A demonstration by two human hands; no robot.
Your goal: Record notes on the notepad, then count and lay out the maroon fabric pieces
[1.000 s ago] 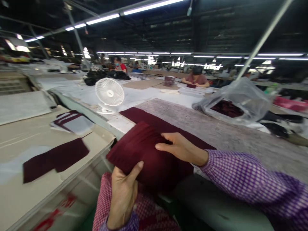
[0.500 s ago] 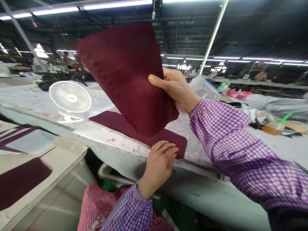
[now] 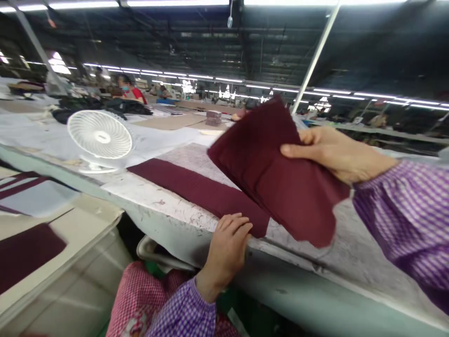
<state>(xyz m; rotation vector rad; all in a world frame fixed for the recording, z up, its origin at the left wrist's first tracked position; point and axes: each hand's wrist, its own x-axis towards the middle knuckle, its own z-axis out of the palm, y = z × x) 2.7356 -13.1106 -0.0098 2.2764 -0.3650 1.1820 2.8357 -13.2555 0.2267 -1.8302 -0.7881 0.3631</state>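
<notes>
My right hand grips a maroon fabric piece, thumb on the near face and the other fingers mostly hidden behind it. The piece hangs tilted above the table and looks folded or layered at its left edge. Beneath and to the left, a long maroon fabric strip lies flat along the table's front edge. My left hand rests at the table edge with its fingers stretched out over the strip's near side, touching it near its right end.
A white fan stands on the table to the left. On a cream surface at lower left lies another maroon piece. Dark cloth is heaped farther back, and a person in red is in the distance.
My right hand has moved right and lower with the maroon fabric piece, uncovering more of the strip and the table behind. My left hand stays at nearly the same spot.
</notes>
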